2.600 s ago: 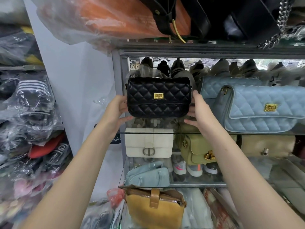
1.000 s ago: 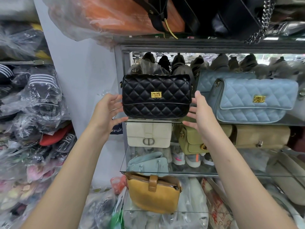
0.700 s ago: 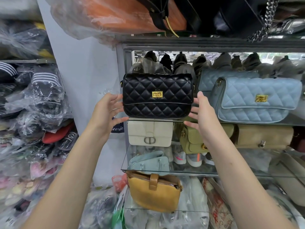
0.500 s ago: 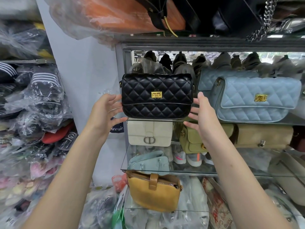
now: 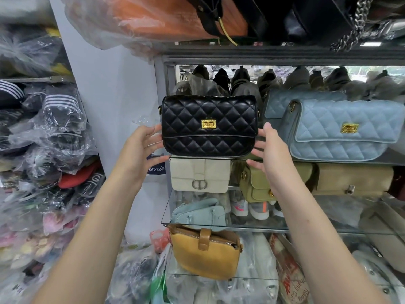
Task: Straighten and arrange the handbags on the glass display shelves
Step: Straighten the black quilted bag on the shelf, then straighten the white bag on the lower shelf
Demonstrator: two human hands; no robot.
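Observation:
A black quilted handbag [image 5: 208,126] with a gold clasp stands upright at the left end of the upper glass shelf [image 5: 392,157]. My left hand [image 5: 140,150] is at its left side with fingers spread, the fingertips just at the bag's edge. My right hand [image 5: 271,148] is at its right side, also spread, with a small gap to the bag. Next to it on the right lies a light blue quilted handbag [image 5: 341,130], tilted, with a second blue bag [image 5: 302,102] behind it.
On the shelf below stand a white bag [image 5: 199,175], an olive bag [image 5: 256,183] and a tan bag [image 5: 355,178]. Lower down are a pale blue bag [image 5: 199,213] and a mustard bag [image 5: 203,253]. Plastic-wrapped goods [image 5: 43,139] fill the left. An orange bag in plastic [image 5: 153,18] hangs over the top shelf.
My hands pressed the black bag's sides at first; they have since loosened and the fingers have spread. The bag now stands slightly further left on the shelf.

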